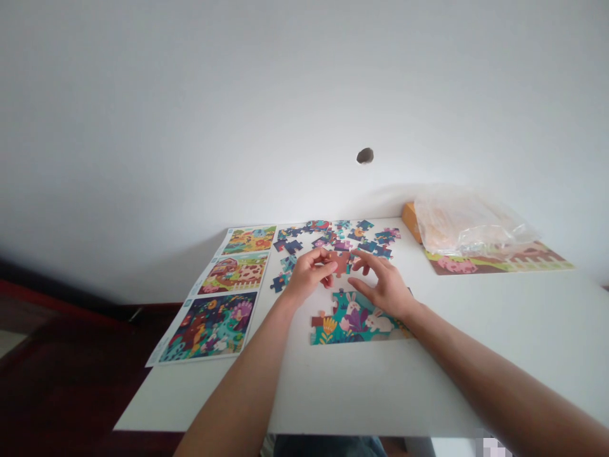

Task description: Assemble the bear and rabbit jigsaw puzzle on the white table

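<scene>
My left hand (310, 274) pinches a reddish-brown puzzle piece (341, 261) between thumb and fingers, above the white table. Just to its right, my right hand (384, 284) is open, thumb and fingers apart and curved toward that piece. Below both hands lies a joined strip of jigsaw puzzle (354, 322) showing white rabbits, a yellow flower and teal ground; my right hand and wrist cover part of its right side. Several loose puzzle pieces (366, 246), mostly dark blue, purple and teal, are scattered beyond my hands, and some lie left of my left hand.
A printed sheet (209, 327) with three pictures lies along the table's left edge. At the back right, a clear plastic bag (476, 222) rests over an orange box (410, 221) and a farm-scene puzzle (457, 264). A wall with a hole (365, 156) rises behind the table.
</scene>
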Motion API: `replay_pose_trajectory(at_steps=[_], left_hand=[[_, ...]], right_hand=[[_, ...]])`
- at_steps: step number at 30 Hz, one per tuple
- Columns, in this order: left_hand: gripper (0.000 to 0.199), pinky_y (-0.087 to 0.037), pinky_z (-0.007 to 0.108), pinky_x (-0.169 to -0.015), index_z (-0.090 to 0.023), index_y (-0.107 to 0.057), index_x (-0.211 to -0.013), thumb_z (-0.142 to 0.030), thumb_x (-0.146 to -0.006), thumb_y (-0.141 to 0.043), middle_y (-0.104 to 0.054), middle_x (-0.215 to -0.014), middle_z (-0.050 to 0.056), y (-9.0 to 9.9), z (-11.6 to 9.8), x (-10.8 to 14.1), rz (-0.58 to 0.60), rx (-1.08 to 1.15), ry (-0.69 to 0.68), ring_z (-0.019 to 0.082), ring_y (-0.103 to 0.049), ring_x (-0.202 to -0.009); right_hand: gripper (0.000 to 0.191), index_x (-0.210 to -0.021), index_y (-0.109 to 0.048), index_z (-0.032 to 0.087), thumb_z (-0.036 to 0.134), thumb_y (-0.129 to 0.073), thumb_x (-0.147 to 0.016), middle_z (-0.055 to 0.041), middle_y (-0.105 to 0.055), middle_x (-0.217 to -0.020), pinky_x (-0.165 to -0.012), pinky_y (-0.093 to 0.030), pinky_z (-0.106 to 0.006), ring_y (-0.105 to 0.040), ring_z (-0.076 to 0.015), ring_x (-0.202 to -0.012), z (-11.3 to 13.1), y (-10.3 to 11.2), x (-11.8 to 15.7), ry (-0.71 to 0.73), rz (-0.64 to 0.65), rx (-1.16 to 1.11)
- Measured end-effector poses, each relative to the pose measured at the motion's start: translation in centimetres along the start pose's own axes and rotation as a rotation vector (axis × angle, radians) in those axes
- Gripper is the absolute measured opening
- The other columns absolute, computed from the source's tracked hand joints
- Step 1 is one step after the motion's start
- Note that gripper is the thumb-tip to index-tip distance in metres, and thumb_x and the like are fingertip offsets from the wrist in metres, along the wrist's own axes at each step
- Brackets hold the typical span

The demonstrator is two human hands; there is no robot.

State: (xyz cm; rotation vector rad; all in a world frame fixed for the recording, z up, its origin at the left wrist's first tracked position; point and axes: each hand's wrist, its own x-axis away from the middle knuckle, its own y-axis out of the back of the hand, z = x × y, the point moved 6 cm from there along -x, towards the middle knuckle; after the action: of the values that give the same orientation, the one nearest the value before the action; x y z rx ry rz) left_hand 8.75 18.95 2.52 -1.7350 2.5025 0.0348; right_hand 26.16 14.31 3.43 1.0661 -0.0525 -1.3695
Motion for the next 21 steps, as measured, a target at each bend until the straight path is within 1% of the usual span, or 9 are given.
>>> replay_pose_trajectory(at_steps=[3, 5, 6, 8, 11, 14, 16, 18, 21], left_hand=[[0.024, -0.044, 0.02, -0.043, -0.016, -0.057, -0.079, -0.033, -0.075, -0.073, -0.055, -0.062, -0.004, 1.5, 0.2, -0.3, -0.127, 0.045, -0.038, 0.009, -0.053, -0.049], [0.023, -0.044, 0.02, -0.042, -0.016, -0.058, -0.079, -0.033, -0.073, -0.073, -0.055, -0.065, -0.004, 2.0, 0.2, -0.3, -0.169, 0.077, -0.049, 0.009, -0.052, -0.052], [0.023, -0.046, 0.021, -0.043, -0.017, -0.058, -0.079, -0.033, -0.072, -0.073, -0.054, -0.066, -0.004, 2.0, 0.3, -0.3, -0.168, 0.088, -0.038, 0.01, -0.053, -0.053], [0.025, -0.05, 0.023, -0.046, -0.017, -0.057, -0.081, -0.033, -0.07, -0.074, -0.056, -0.07, -0.003, 1.6, 0.3, -0.2, -0.129, 0.099, 0.016, 0.011, -0.056, -0.056], [0.03, -0.051, 0.024, -0.045, -0.018, -0.055, -0.084, -0.035, -0.07, -0.076, -0.058, -0.072, -0.002, 0.5, 0.4, 0.1, 0.001, 0.068, 0.111, 0.013, -0.06, -0.056], [0.032, -0.049, 0.022, -0.043, -0.017, -0.057, -0.088, -0.036, -0.072, -0.077, -0.059, -0.075, 0.0, -0.5, 0.3, 0.4, 0.124, -0.019, 0.122, 0.013, -0.06, -0.057], [0.032, -0.047, 0.022, -0.043, -0.015, -0.06, -0.093, -0.034, -0.074, -0.077, -0.06, -0.076, 0.0, -0.8, 0.3, 0.5, 0.183, -0.066, 0.1, 0.011, -0.057, -0.055], [0.031, -0.044, 0.021, -0.042, -0.014, -0.062, -0.095, -0.033, -0.075, -0.075, -0.061, -0.075, 0.001, -0.8, 0.5, 0.5, 0.218, -0.09, 0.076, 0.008, -0.053, -0.05], [0.026, -0.038, 0.02, -0.042, -0.014, -0.063, -0.089, -0.034, -0.076, -0.074, -0.058, -0.073, -0.001, 0.1, 0.6, 0.2, 0.188, -0.087, 0.052, 0.004, -0.045, -0.045]], right_hand=[[0.037, -0.127, -0.056, 0.024, 0.032, -0.06, -0.091, -0.0027, -0.07, -0.098, -0.082, -0.048, -0.036, -0.063, -0.0175, -0.08, 0.3, -0.2, -0.1, 0.005, 0.059, 0.0], [0.031, -0.122, -0.059, 0.022, 0.03, -0.058, -0.092, -0.003, -0.07, -0.096, -0.079, -0.048, -0.035, -0.063, -0.017, -0.078, 0.4, -0.2, -0.2, 0.004, 0.084, 0.001], [0.031, -0.121, -0.06, 0.022, 0.029, -0.057, -0.092, -0.0032, -0.07, -0.096, -0.078, -0.048, -0.034, -0.063, -0.0168, -0.077, 0.5, -0.2, -0.2, 0.001, 0.087, 0.001], [0.031, -0.122, -0.06, 0.021, 0.028, -0.056, -0.092, -0.003, -0.07, -0.095, -0.077, -0.048, -0.033, -0.062, -0.0164, -0.076, 0.5, -0.1, -0.3, -0.008, 0.08, -0.005], [0.033, -0.126, -0.057, 0.022, 0.032, -0.055, -0.094, -0.0022, -0.07, -0.093, -0.077, -0.048, -0.032, -0.061, -0.0157, -0.075, 0.6, 0.1, -0.3, -0.019, 0.054, -0.026], [0.032, -0.125, -0.058, 0.022, 0.035, -0.053, -0.096, -0.0018, -0.071, -0.09, -0.078, -0.048, -0.032, -0.061, -0.0156, -0.075, 0.6, 0.1, -0.2, -0.02, 0.046, -0.041], [0.027, -0.117, -0.062, 0.022, 0.035, -0.052, -0.097, -0.0023, -0.07, -0.087, -0.077, -0.047, -0.032, -0.061, -0.016, -0.075, 0.6, 0.1, -0.1, -0.014, 0.051, -0.035], [0.021, -0.105, -0.066, 0.022, 0.036, -0.053, -0.096, -0.003, -0.069, -0.083, -0.075, -0.047, -0.031, -0.061, -0.0162, -0.073, 0.6, 0.0, -0.1, -0.005, 0.06, -0.019], [0.022, -0.088, -0.067, 0.021, 0.037, -0.054, -0.096, -0.0029, -0.068, -0.077, -0.072, -0.045, -0.03, -0.06, -0.0156, -0.07, 0.8, -0.3, -0.2, 0.022, 0.095, -0.008]])
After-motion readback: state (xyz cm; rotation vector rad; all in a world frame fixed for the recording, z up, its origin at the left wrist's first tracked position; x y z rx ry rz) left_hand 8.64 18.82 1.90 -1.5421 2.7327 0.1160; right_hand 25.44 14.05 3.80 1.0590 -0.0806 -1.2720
